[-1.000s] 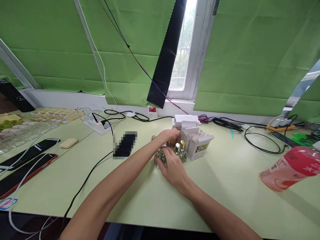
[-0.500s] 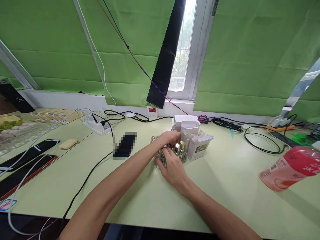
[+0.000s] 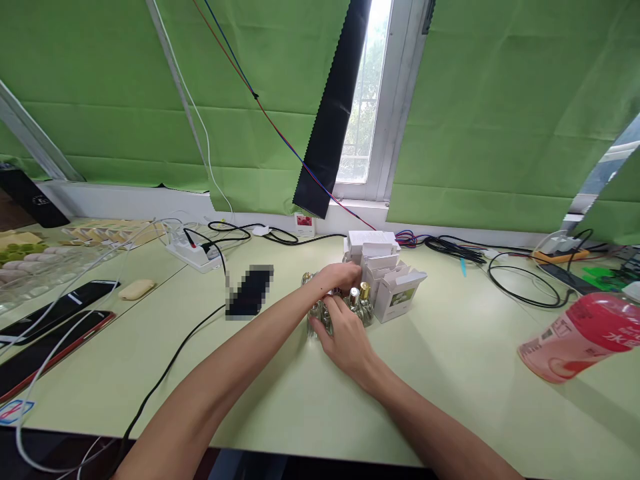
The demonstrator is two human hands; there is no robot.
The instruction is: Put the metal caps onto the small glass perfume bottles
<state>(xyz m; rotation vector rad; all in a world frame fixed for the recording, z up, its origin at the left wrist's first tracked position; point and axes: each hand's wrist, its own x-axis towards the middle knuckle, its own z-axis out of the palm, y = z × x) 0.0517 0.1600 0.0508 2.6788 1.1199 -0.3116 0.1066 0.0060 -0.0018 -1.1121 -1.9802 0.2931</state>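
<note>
A cluster of small glass bottles with gold caps [image 3: 361, 304] stands mid-table, in front of several white cartons [image 3: 395, 287], some with open flaps. My left hand [image 3: 341, 275] reaches over the top of the cluster, fingers curled onto the bottles. From the near side, my right hand [image 3: 345, 337] cups the bottles, its fingers wrapped around the ones on the left. Which single bottle each hand grips is hidden by the fingers.
The pale green table [image 3: 280, 393] carries a black cable [image 3: 170, 363], a power strip [image 3: 196, 252], two phones [image 3: 55, 320] at the left and a blurred dark object [image 3: 249, 291]. A pink bottle [image 3: 585, 337] lies at the right, with coiled cables [image 3: 525, 280] behind it.
</note>
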